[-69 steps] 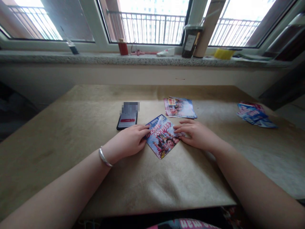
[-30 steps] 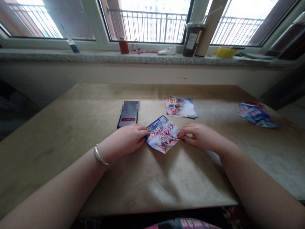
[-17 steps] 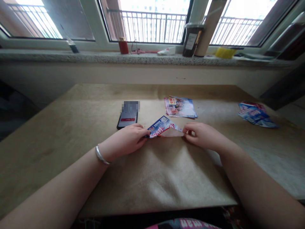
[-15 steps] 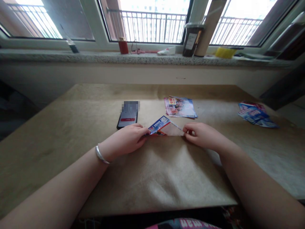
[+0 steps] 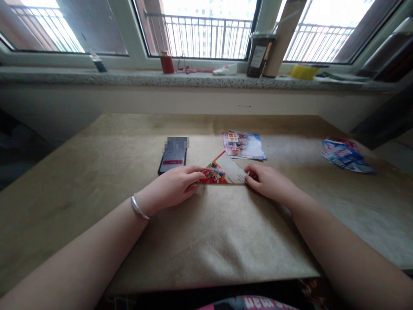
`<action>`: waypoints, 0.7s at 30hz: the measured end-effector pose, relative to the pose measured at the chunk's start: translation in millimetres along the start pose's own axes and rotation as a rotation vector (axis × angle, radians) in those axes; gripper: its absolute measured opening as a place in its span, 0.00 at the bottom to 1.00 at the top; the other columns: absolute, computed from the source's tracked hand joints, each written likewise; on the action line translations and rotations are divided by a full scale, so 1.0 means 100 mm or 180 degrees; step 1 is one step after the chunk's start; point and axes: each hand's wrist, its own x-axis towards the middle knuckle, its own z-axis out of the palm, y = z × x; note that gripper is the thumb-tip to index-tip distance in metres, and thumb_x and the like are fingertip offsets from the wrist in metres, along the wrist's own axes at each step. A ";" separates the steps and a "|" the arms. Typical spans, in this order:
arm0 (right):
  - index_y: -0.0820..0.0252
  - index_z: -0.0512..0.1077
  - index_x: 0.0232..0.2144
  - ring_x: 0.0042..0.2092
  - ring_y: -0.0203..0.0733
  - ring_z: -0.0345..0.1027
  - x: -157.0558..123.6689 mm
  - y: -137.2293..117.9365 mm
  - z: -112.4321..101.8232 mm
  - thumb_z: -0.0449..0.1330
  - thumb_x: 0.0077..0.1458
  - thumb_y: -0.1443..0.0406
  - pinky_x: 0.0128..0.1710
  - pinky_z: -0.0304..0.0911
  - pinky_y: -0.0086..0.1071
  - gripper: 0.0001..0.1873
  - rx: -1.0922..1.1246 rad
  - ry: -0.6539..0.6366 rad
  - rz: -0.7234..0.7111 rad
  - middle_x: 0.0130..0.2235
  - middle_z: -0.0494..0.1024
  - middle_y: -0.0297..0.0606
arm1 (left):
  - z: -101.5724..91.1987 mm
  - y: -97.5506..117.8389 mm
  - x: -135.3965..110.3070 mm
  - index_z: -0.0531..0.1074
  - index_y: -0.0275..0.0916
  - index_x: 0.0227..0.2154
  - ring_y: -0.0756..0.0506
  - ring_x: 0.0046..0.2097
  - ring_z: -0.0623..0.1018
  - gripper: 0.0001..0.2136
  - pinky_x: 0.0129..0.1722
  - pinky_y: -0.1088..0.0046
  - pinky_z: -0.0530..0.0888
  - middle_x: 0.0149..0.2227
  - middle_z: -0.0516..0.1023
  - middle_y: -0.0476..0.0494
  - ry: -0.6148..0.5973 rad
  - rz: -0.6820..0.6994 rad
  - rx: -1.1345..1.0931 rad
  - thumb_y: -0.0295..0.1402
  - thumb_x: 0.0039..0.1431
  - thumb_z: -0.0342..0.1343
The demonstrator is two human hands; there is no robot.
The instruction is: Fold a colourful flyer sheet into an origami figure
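Observation:
A printed paper sheet (image 5: pixel 224 172), folded into a triangle, lies between my hands with its straight edge toward me and its point away. Its upper face is red and orange at the left and pale at the right. My left hand (image 5: pixel 176 185), with a silver bangle at the wrist, pinches the left corner. The right corner is between the thumb and fingers of my right hand (image 5: pixel 267 178). Just beyond my left hand lies a phone (image 5: pixel 174 157). Behind the folded sheet is a stack of colourful flyers (image 5: pixel 245 145).
A pile of blue and pink folded papers (image 5: pixel 348 156) rests at the right of the table (image 5: pixel 77 181). On the stone windowsill (image 5: pixel 129 79) stand a red container (image 5: pixel 167 63), a dark lidded container (image 5: pixel 260 54) and a yellow item (image 5: pixel 304 72).
The blue layer with the square code no longer shows on top; the red and pale face of the triangle does. Both hands stay at its corners, the right slightly further left.

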 end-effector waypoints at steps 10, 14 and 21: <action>0.54 0.75 0.43 0.39 0.41 0.69 0.00 -0.11 0.08 0.56 0.54 0.68 0.38 0.63 0.33 0.15 -0.0372 0.0837 -0.0677 0.45 0.73 0.42 | 0.05 0.08 0.01 0.70 0.39 0.49 0.43 0.53 0.70 0.14 0.53 0.62 0.70 0.57 0.66 0.40 0.0057 0.0098 0.0316 0.27 0.60 0.50; 0.50 0.77 0.41 0.40 0.41 0.67 -0.01 -0.23 0.12 0.52 0.58 0.72 0.39 0.62 0.34 0.17 -0.0530 0.0751 -0.1506 0.39 0.76 0.39 | 0.09 0.14 0.02 0.68 0.43 0.52 0.44 0.49 0.70 0.16 0.51 0.62 0.70 0.52 0.71 0.43 0.0075 0.0060 0.0578 0.28 0.63 0.48; 0.55 0.77 0.41 0.42 0.42 0.67 0.00 -0.32 0.14 0.52 0.58 0.71 0.42 0.63 0.34 0.16 -0.0397 0.0481 -0.1735 0.40 0.77 0.40 | 0.13 0.23 0.03 0.70 0.46 0.50 0.42 0.51 0.68 0.13 0.51 0.59 0.68 0.52 0.70 0.42 0.0355 0.0042 0.0745 0.33 0.65 0.48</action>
